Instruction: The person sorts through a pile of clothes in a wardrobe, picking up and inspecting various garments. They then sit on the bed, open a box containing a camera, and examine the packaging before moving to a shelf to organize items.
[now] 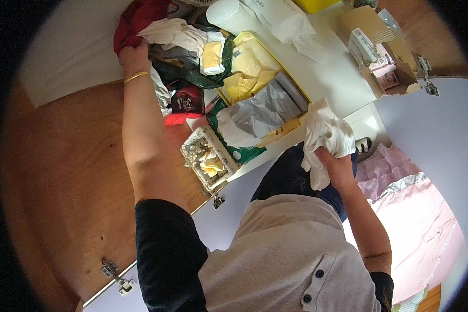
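Observation:
At the upper left, my left hand (135, 56) is closed on a red cloth (139, 22), its fingers mostly hidden in the folds. A cream cloth (177, 34) lies against that hand, over a heap of grey and dark green fabric. My right hand (334, 162) grips a crumpled white cloth (325, 132), which hangs down beside my dark trousers. Between the hands stands a yellow tray (275, 58) holding yellow packets (248, 82) and a grey plastic bag roll (268, 106). A black and red pouch (186, 101) lies below the heap.
A small white basket (205, 156) with bits inside stands at the cabinet's front edge. An open cardboard box (366, 31) with small cartons is at upper right. White paper rolls (229, 14) lie at the back. Metal hinges (427, 75) stick out, and pink fabric (416, 223) lies at right.

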`<state>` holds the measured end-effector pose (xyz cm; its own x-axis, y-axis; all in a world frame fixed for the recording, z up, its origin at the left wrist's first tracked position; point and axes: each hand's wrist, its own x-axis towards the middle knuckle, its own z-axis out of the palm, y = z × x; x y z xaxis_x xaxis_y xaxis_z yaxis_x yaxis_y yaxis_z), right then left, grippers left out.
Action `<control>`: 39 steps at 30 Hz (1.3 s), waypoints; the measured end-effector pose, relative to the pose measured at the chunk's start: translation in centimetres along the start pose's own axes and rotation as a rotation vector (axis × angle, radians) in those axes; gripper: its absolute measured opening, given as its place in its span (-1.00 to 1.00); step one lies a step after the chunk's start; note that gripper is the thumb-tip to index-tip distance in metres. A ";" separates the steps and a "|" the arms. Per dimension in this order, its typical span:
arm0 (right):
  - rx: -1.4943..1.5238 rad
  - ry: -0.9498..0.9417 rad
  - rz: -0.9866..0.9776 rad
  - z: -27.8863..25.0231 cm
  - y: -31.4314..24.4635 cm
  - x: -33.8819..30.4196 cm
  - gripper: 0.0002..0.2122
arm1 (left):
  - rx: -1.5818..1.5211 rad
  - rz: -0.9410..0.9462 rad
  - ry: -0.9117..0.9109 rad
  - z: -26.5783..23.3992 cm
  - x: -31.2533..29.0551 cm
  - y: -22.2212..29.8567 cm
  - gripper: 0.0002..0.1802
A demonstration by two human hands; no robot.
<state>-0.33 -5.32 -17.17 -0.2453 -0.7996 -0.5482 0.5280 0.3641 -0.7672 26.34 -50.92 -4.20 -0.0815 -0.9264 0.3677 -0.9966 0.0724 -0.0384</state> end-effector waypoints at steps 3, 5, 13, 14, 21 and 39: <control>0.009 -0.051 0.004 0.0 1.0 0.3 -0.57 | -0.123 0.084 -0.010 2.4 0.2 -1.7 -0.50; -0.037 -0.057 -0.001 0.2 1.3 0.5 -0.57 | 0.062 0.290 -0.002 4.4 2.1 -4.0 -0.49; -0.126 -0.097 -0.018 1.8 0.2 1.6 -0.59 | 0.092 0.627 -0.307 12.0 4.5 -2.4 -0.31; -0.115 -0.111 -0.024 2.0 0.1 1.6 -0.59 | -0.013 0.561 -0.406 12.6 4.2 -2.6 -0.31; -0.131 -0.140 0.032 2.8 -0.7 2.3 -0.60 | -0.387 0.660 -0.451 12.2 1.0 -3.7 -0.23; -0.090 -0.172 0.005 4.2 0.5 3.7 -0.59 | -0.167 0.023 -0.347 9.0 -7.5 -5.3 0.01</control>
<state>2.40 -10.11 -18.23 -0.0965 -0.8648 -0.4927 0.4522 0.4029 -0.7957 32.32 -47.68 -15.17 -0.1240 -0.9918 0.0315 -0.9847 0.1270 0.1195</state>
